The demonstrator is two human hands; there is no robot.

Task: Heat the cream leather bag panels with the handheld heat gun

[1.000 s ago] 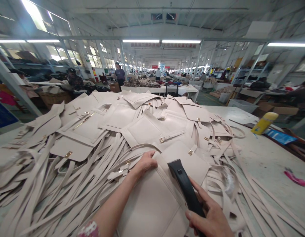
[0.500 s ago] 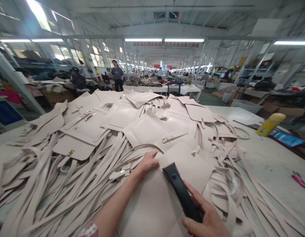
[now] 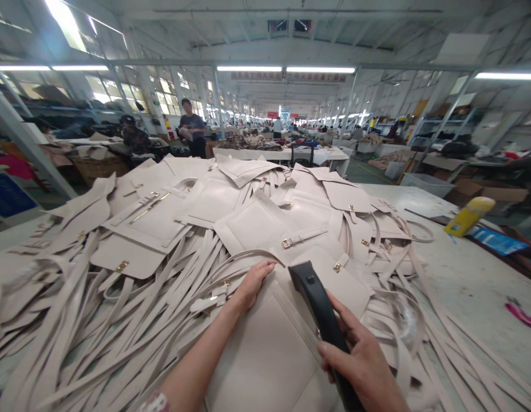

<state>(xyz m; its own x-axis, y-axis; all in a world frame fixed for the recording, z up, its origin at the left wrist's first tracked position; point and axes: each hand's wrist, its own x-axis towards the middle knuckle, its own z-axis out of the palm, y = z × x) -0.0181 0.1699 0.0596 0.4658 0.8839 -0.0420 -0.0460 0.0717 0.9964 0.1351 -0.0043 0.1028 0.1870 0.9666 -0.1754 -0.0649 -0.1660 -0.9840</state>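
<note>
A black handheld tool (image 3: 323, 315), shaped like a hair clipper, is gripped in my right hand (image 3: 360, 349), with its broad head pointing up and away. Under it lies a beige leather bag piece (image 3: 265, 343) with a stitched edge. My left hand (image 3: 254, 283) holds the top corner of that piece, fingers closed over it and their undersides hidden. Behind spreads a large pile of beige bags (image 3: 248, 220) with gold clasps. Many long beige straps (image 3: 162, 320) hang down on the left, and more lie at the right.
On the table (image 3: 475, 274) at the right are a yellow bottle (image 3: 470, 216), a blue packet (image 3: 499, 240) and a pink-handled tool (image 3: 523, 315). A standing person (image 3: 192, 129) is beyond the pile, near a seated person (image 3: 135, 137). Boxes and shelves stand farther back.
My right hand has lifted the black tool's head slightly up and to the right, off the piece's edge. The standing person has shifted left and turned.
</note>
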